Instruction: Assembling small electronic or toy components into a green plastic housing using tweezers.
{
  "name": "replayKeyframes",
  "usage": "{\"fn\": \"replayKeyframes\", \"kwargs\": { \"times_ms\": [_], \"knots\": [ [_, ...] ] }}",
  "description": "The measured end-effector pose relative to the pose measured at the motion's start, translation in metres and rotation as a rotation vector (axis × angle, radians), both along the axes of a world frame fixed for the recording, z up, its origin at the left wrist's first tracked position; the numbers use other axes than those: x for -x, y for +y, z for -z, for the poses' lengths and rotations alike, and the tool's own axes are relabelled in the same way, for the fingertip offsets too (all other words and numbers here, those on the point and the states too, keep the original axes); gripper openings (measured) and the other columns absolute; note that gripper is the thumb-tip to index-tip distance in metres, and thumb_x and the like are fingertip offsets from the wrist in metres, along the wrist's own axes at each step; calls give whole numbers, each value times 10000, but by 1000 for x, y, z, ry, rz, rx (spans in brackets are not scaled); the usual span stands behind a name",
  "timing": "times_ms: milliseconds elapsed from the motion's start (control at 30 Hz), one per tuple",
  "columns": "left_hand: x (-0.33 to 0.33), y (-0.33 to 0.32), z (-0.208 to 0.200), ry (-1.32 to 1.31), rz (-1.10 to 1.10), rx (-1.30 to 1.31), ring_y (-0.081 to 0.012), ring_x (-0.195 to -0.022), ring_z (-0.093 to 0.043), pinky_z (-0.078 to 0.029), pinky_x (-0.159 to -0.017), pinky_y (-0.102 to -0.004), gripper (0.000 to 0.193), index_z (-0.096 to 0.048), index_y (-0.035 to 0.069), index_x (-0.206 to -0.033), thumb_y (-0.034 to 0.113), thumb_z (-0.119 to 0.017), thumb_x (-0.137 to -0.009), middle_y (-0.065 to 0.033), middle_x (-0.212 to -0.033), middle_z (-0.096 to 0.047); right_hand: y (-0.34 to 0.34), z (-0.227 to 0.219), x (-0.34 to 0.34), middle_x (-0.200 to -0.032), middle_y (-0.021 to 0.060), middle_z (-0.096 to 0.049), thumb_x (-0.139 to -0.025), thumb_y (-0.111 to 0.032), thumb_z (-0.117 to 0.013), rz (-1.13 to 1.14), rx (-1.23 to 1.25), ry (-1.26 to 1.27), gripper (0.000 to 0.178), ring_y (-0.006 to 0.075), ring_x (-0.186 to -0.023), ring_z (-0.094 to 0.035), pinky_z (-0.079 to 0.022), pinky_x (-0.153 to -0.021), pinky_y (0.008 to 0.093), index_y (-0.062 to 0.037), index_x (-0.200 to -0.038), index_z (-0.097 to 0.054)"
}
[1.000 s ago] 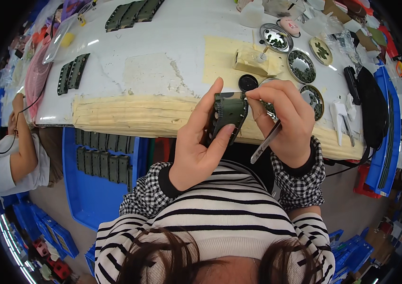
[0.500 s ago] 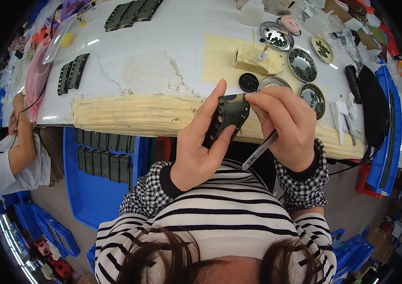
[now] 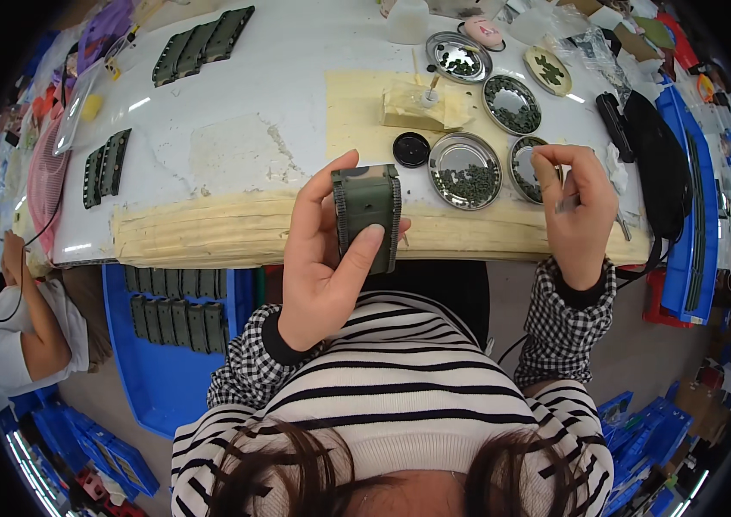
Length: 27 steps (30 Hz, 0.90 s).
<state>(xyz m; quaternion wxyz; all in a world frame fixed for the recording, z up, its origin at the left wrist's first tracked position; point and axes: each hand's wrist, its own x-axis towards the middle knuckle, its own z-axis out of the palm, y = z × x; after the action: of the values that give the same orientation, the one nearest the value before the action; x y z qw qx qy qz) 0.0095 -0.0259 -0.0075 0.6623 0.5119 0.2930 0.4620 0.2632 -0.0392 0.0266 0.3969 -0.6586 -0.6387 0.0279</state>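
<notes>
The left hand [image 3: 318, 267] grips a curved green camouflage piece [image 3: 367, 207] over the near edge of the table [image 3: 227, 194], around its middle, thumb pressed across the face and fingers wrapped behind. The piece stands nearly upright, its ridged long side toward the palm. The right hand [image 3: 582, 207] is well apart from it, near the table's near right corner, thumb and forefinger closed together above a small metal dish [image 3: 520, 165]; whether they pinch anything tiny, I cannot tell. A grey metal tool [image 3: 568, 204], partly hidden, is held against that palm.

Just left of this dish, near the same edge, is a larger metal dish [image 3: 456, 159] holding dark green bits, and a round black lid [image 3: 411, 149] lies beside it. Farther from the near edge is a yellow-wrapped block [image 3: 408, 108]. Two similar green pieces [image 3: 107, 168] lie toward the table's left edge, three more [image 3: 203, 47] toward the far edge. Below the near edge, at the left, a blue bin [image 3: 158, 379] holds rows of them
</notes>
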Motion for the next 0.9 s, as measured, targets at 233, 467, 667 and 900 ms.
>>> {"fn": "replayKeyframes", "kwargs": {
  "times_ms": [233,467,667,900],
  "knots": [
    [-5,-3,1,-28,48,96,-220,-1069,-619,-504,-929,-332,538,-244,31,-1433,-18,-477,-950,-193,-1220,-578,11,25,-47,-848,98,-618,-767,-100,-683,112,227,-228,128,294,-741,-616,-477,-654,371,-31,-872,-657],
    [-1,-4,2,-24,54,116,-219,-1061,-620,-499,-933,-332,551,-226,26,-1445,-26,-468,-952,-190,-1225,-576,15,27,-44,-844,95,-604,-769,-78,-664,80,255,-337,114,304,-742,-617,-480,-648,390,-40,-872,-630],
    [-2,-5,4,-68,73,152,-224,-1072,-613,-508,-938,-346,571,-205,29,-1460,-20,-468,-955,-190,-1238,-565,14,25,-45,-842,92,-601,-770,-38,-650,30,238,-311,100,296,-736,-620,-477,-628,388,-36,-865,-620],
    [1,-5,5,-80,78,153,-224,-1094,-600,-511,-942,-355,556,-216,27,-1457,-19,-459,-959,-197,-1261,-546,13,27,-48,-865,96,-595,-782,-43,-646,-1,263,-325,113,311,-728,-611,-471,-625,401,-32,-877,-586]
  ]
}}
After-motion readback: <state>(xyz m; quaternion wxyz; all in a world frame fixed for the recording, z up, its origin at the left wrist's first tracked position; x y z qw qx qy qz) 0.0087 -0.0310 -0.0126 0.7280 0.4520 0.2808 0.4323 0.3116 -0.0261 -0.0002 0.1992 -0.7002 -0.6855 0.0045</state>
